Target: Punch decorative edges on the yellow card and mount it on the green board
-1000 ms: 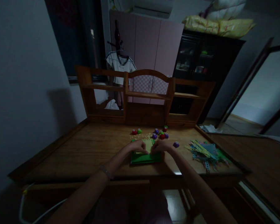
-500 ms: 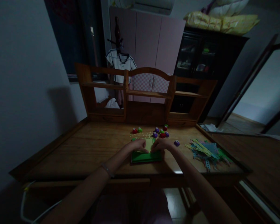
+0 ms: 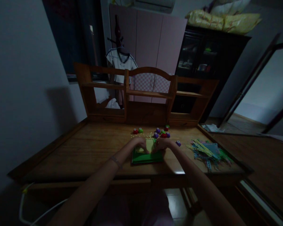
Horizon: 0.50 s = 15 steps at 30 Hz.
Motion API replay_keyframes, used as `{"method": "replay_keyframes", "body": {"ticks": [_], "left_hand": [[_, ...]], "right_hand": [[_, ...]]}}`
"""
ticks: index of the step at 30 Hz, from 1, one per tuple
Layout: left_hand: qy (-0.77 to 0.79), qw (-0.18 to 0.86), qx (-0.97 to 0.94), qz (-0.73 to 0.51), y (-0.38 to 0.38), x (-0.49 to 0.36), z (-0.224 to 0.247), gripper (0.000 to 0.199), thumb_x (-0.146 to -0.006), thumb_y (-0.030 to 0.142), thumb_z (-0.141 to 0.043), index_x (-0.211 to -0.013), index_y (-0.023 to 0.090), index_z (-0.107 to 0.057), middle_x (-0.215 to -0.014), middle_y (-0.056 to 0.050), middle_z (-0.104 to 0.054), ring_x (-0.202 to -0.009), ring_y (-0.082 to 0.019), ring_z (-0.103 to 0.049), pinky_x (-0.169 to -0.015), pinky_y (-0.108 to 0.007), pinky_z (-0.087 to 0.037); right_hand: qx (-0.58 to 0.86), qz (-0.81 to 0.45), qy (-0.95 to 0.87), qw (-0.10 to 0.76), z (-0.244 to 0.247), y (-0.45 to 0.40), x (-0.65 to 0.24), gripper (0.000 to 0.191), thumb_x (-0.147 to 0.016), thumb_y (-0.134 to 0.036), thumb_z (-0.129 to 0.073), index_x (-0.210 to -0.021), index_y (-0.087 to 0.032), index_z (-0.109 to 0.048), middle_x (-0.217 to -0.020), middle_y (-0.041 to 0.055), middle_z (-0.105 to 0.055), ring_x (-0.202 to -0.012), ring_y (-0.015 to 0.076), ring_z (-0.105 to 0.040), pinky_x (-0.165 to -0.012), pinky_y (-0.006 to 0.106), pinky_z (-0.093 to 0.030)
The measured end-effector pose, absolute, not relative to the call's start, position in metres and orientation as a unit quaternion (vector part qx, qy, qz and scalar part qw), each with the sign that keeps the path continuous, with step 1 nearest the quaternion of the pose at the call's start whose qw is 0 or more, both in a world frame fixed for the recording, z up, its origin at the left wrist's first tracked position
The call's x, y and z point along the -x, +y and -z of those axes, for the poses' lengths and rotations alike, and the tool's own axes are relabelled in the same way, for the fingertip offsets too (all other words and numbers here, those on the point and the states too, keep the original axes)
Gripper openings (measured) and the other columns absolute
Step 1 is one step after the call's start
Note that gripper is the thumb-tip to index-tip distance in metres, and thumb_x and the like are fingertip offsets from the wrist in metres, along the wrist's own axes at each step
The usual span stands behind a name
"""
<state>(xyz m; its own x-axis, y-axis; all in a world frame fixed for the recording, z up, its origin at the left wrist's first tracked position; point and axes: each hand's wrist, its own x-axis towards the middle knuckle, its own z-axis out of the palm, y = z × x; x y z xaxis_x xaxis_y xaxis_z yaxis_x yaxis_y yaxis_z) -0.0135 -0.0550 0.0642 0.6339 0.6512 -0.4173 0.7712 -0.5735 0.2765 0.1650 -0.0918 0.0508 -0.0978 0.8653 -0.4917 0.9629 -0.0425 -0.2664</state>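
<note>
A pale yellow sheet [image 3: 150,143] with a row of small marks along its upper edge lies over a green pad [image 3: 147,158] near the front of the wooden desk. My left hand [image 3: 141,143] is bent down over the left part of the sheet, its fingers closed on it. From the other side, my right hand [image 3: 162,143] has its fingers closed at the sheet's right part. Dim light and the hands hide the exact fingertip contact. Small yellow bits [image 3: 149,135] are scattered just beyond the sheet.
Several round red, green and purple pieces with eye-like spots [image 3: 158,130] stand behind the hands. One purple piece [image 3: 178,143] sits apart, right of my right hand. A heap of coloured strips and sheets [image 3: 206,150] lies at the right. A wooden shelf [image 3: 149,93] closes the back.
My left fingers have shifted slightly and look straighter over the sheet, and the left wrist sits a little higher. My right hand stays almost in place. The whole view has tilted very slightly.
</note>
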Motion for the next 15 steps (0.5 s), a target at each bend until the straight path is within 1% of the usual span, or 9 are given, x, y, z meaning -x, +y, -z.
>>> {"method": "replay_keyframes", "body": {"ticks": [4,6,9,12,15], "left_hand": [[0.417,0.204,-0.860,0.211,-0.055,-0.004,-0.071,0.029,-0.057,0.036,-0.075,-0.055,0.014,-0.055,-0.053,-0.002,-0.051,-0.056,-0.018,-0.050,-0.057,-0.031,-0.041],[0.418,0.199,-0.857,0.225,-0.054,-0.007,-0.072,0.029,-0.058,0.034,-0.075,-0.054,0.013,-0.055,-0.053,-0.003,-0.052,-0.057,-0.020,-0.052,-0.059,-0.032,-0.043],[0.422,0.203,-0.854,0.227,-0.053,-0.005,-0.072,0.031,-0.056,0.036,-0.076,-0.056,0.012,-0.057,-0.054,-0.004,-0.053,-0.060,-0.021,-0.054,-0.063,-0.034,-0.045],[0.419,0.214,-0.857,0.212,-0.052,0.002,-0.071,0.033,-0.054,0.040,-0.078,-0.060,0.013,-0.059,-0.057,-0.003,-0.054,-0.063,-0.021,-0.054,-0.065,-0.034,-0.045],[0.413,0.229,-0.864,0.175,-0.051,0.008,-0.068,0.035,-0.051,0.042,-0.078,-0.062,0.015,-0.059,-0.058,-0.002,-0.053,-0.065,-0.021,-0.053,-0.064,-0.033,-0.045]], "right_hand": [[-0.662,0.298,0.679,0.107,-0.063,-0.095,-0.156,0.052,-0.050,-0.056,-0.080,-0.073,-0.014,-0.062,-0.064,0.0024,-0.057,-0.068,0.0197,-0.058,-0.058,0.025,-0.046],[-0.666,0.303,0.671,0.119,-0.069,-0.095,-0.152,0.050,-0.050,-0.055,-0.081,-0.072,-0.014,-0.061,-0.065,0.0033,-0.058,-0.069,0.0204,-0.059,-0.060,0.027,-0.048],[-0.668,0.309,0.664,0.132,-0.073,-0.095,-0.149,0.047,-0.051,-0.051,-0.082,-0.070,-0.014,-0.061,-0.065,0.0028,-0.058,-0.068,0.0195,-0.058,-0.061,0.027,-0.049],[-0.665,0.327,0.663,0.109,-0.070,-0.096,-0.153,0.044,-0.051,-0.046,-0.083,-0.072,-0.013,-0.062,-0.064,0.0012,-0.057,-0.067,0.0177,-0.057,-0.060,0.025,-0.047],[-0.667,0.322,0.669,0.056,-0.065,-0.098,-0.158,0.038,-0.053,-0.038,-0.083,-0.074,-0.013,-0.064,-0.063,0.0005,-0.057,-0.065,0.0159,-0.056,-0.057,0.022,-0.044]]}}
